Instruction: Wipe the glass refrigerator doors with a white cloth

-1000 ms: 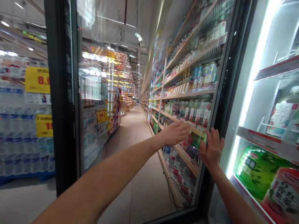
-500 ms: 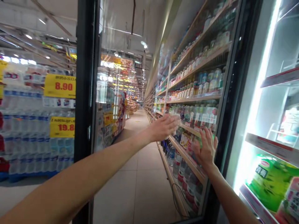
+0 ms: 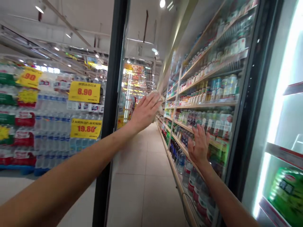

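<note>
The left hand (image 3: 147,110) reaches up across the glass door (image 3: 254,78), its fingers stretched out and close together over a pale, crumpled cloth (image 3: 159,97). It holds the cloth at the pane, near the upright of the black frame on the left; the palm side is hidden. The right hand (image 3: 199,143) is empty, with its fingers spread apart, lower down and nearer the right upright; whether it touches the glass or sits just in front of it, I cannot tell.

Through the pane show a tiled floor (image 3: 144,183) and long shelves (image 3: 208,105) lined with bottles and cans. Large bottles (image 3: 195,192) stand on the lowest level, and a black cable (image 3: 187,203) loops beside them. To the right of the door, next to a bright light strip (image 3: 280,104), a green package (image 3: 287,189) sits in a lit cooler. Left of the door are stacked packs of bottled water (image 3: 53,126), with yellow price signs (image 3: 84,92) reading 8.90 and 19.80.
</note>
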Action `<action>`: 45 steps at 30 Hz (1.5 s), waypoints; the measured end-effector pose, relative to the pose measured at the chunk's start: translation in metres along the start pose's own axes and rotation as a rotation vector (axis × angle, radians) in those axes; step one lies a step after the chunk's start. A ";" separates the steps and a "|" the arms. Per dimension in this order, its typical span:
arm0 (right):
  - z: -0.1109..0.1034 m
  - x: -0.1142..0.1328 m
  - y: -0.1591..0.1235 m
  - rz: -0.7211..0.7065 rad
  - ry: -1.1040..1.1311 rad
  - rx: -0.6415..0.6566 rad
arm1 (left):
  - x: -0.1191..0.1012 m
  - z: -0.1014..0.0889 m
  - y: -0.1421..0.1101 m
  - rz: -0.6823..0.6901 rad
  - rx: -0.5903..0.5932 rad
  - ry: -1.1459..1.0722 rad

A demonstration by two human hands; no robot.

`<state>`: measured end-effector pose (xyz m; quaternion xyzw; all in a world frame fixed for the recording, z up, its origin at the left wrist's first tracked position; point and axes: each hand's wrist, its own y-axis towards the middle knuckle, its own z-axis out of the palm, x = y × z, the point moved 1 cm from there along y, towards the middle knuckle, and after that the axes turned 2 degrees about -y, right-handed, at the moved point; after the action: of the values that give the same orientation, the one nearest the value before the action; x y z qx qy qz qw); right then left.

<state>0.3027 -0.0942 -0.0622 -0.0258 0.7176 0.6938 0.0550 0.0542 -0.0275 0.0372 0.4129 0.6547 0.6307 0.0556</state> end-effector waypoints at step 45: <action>0.057 0.161 0.125 -0.342 0.102 0.022 | 0.028 0.001 -0.105 -0.345 -0.267 -0.220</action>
<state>0.1310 -0.0262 0.0414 -0.1821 0.7120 0.6644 0.1361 -0.0127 0.0042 -0.0417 0.3503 0.6162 0.6441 0.2876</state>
